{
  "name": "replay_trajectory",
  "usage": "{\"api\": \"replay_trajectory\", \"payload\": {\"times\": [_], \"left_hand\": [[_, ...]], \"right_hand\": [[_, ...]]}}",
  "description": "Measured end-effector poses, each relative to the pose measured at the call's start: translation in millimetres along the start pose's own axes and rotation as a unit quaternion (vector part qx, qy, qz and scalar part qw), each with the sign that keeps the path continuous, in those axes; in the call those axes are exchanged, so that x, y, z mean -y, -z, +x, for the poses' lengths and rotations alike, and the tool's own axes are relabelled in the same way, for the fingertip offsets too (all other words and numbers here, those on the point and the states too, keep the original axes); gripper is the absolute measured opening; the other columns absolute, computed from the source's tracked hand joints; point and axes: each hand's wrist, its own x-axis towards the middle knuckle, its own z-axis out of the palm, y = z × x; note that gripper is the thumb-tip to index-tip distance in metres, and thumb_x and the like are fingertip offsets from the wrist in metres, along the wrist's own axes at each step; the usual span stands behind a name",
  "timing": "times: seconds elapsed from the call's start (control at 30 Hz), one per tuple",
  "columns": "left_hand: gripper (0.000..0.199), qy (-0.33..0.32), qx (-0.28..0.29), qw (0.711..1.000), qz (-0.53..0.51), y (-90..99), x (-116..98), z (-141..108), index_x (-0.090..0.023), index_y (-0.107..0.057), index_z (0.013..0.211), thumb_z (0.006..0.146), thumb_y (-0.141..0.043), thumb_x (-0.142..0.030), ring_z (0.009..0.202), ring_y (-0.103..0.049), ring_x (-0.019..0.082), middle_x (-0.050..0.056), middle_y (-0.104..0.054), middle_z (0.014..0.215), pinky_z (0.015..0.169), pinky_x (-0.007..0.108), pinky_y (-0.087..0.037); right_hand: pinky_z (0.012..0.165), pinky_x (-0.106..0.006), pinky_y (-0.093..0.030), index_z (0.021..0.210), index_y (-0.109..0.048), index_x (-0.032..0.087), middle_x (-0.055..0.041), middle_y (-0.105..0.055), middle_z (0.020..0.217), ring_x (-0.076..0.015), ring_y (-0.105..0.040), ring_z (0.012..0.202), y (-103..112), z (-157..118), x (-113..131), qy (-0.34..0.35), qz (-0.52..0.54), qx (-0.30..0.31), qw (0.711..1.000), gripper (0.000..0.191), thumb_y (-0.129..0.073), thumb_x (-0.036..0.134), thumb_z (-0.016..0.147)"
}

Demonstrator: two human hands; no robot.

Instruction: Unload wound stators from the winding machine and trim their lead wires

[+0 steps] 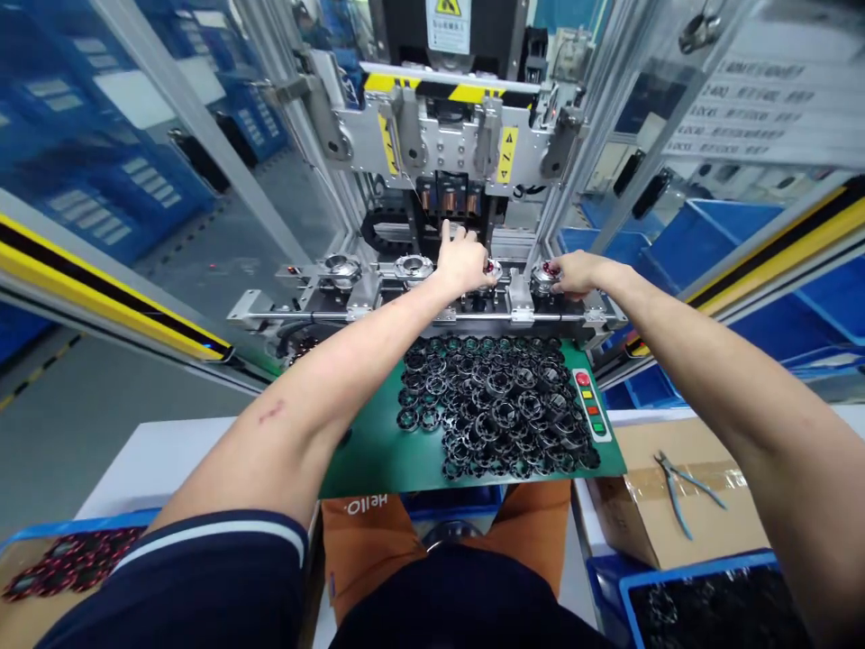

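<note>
My left hand [463, 261] reaches over the third fixture along the machine's rail. Its thumb and index finger close around a small red-wound ring part [489, 267], while the other fingers stretch upward. At the rightmost fixture, my right hand [578, 273] has its fingertips on another red-wound ring part [550, 269], seated in a silver round holder. Farther left, two silver round holders [414, 268] sit on the same rail. Below the rail, many black ring parts [504, 415] lie stacked on a green mat [385, 460].
A press head [446, 135] with yellow warning strips hangs above the rail. The control panel [591, 406] has coloured buttons. Side cutters [679, 487] lie on a cardboard box [649, 514]. A blue-rimmed bin [625, 595] is at lower right; red-wound rings [74, 559] lie at lower left.
</note>
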Motion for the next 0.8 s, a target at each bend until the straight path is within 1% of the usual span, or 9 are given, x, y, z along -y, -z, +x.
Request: {"api": "replay_trajectory", "payload": {"times": [0.07, 0.13, 0.27, 0.43, 0.53, 0.6, 0.67, 0.73, 0.8], "left_hand": [[0.057, -0.001, 0.031, 0.999, 0.01, -11.4, 1, 10, -0.015, -0.093, 0.129, 0.102, -0.087, -0.064, 0.165, -0.052, 0.055, 0.024, -0.074, 0.157, 0.151, 0.083, -0.013], [0.063, -0.008, 0.072, 0.997, 0.016, -18.0, 2, 19, -0.01, -0.091, 0.134, 0.104, -0.084, -0.065, 0.164, -0.054, 0.055, 0.027, -0.074, 0.158, 0.149, 0.079, -0.025], [0.065, -0.022, 0.125, 0.992, 0.024, -15.5, 3, 27, -0.009, -0.089, 0.136, 0.107, -0.08, -0.067, 0.161, -0.056, 0.053, 0.027, -0.074, 0.154, 0.14, 0.067, -0.048], [0.065, -0.03, 0.097, 0.994, 0.028, 28.3, -1, 31, -0.007, -0.086, 0.139, 0.112, -0.074, -0.065, 0.164, -0.054, 0.052, 0.025, -0.068, 0.159, 0.138, 0.061, -0.052], [0.06, -0.041, 0.048, 0.998, 0.019, 73.0, 0, 18, -0.006, -0.083, 0.142, 0.117, -0.062, -0.056, 0.165, -0.052, 0.049, 0.022, -0.064, 0.16, 0.14, 0.06, -0.05], [0.052, -0.081, 0.017, 0.997, 0.006, 103.5, 6, -13, -0.007, -0.084, 0.132, 0.118, -0.054, -0.048, 0.161, -0.056, 0.045, 0.02, -0.066, 0.15, 0.139, 0.057, -0.049], [0.052, -0.137, 0.013, 0.99, -0.013, 128.6, 19, -66, -0.01, -0.084, 0.12, 0.119, -0.046, -0.046, 0.154, -0.061, 0.041, 0.018, -0.066, 0.139, 0.14, 0.057, -0.047], [0.058, -0.165, 0.043, 0.984, -0.048, 143.2, 35, -141, -0.015, -0.082, 0.112, 0.121, -0.043, -0.056, 0.148, -0.065, 0.038, 0.015, -0.065, 0.137, 0.137, 0.055, -0.048], [0.06, -0.141, 0.106, 0.98, -0.09, 143.9, 53, -226, -0.02, -0.081, 0.105, 0.122, -0.043, -0.064, 0.137, -0.07, 0.033, 0.013, -0.068, 0.132, 0.129, 0.049, -0.053]], "right_hand": [[0.077, -0.035, -0.07, 0.163, -0.071, 0.013, -0.0126, -0.089, 0.098, -0.0243, -0.084, 0.078, -2, 9, -2, -0.004, 0.025, 0.033, 0.999, 0.062, -0.088, 0.037, 0.108], [0.079, -0.037, -0.071, 0.16, -0.072, 0.009, -0.0158, -0.089, 0.103, -0.0251, -0.085, 0.082, 0, 14, -1, -0.013, 0.039, 0.061, 0.997, 0.056, -0.084, 0.035, 0.111], [0.088, -0.037, -0.07, 0.152, -0.078, 0.006, -0.0175, -0.09, 0.115, -0.0241, -0.086, 0.094, 9, 13, 7, -0.037, 0.047, 0.098, 0.993, 0.046, -0.084, 0.031, 0.114], [0.087, -0.033, -0.068, 0.14, -0.084, 0.006, -0.0185, -0.09, 0.119, -0.0228, -0.086, 0.098, 33, 0, 12, -0.047, 0.043, 0.104, 0.993, 0.043, -0.091, 0.037, 0.111], [0.087, -0.031, -0.057, 0.143, -0.076, -0.009, -0.0208, -0.087, 0.117, -0.0166, -0.084, 0.093, 59, -18, 11, -0.027, 0.034, 0.066, 0.997, 0.06, -0.052, 0.044, 0.129], [0.086, -0.037, -0.051, 0.145, -0.073, -0.014, -0.0184, -0.085, 0.109, -0.0131, -0.08, 0.087, 70, -45, 15, -0.006, 0.011, 0.013, 1.0, 0.072, -0.034, 0.045, 0.13], [0.088, -0.041, -0.051, 0.148, -0.078, -0.001, -0.0143, -0.086, 0.102, -0.014, -0.076, 0.08, 64, -85, 24, 0.028, -0.021, -0.043, 0.998, 0.056, -0.055, 0.045, 0.128], [0.088, -0.042, -0.053, 0.134, -0.087, 0.016, -0.0113, -0.085, 0.098, -0.0191, -0.073, 0.078, 36, -139, 42, 0.117, -0.071, -0.138, 0.981, 0.037, -0.07, 0.046, 0.124], [0.084, -0.043, -0.059, 0.13, -0.091, 0.029, -0.0106, -0.087, 0.11, -0.0273, -0.078, 0.086, -11, -197, 71, 0.258, -0.033, -0.197, 0.945, 0.031, -0.071, 0.052, 0.12]]}}
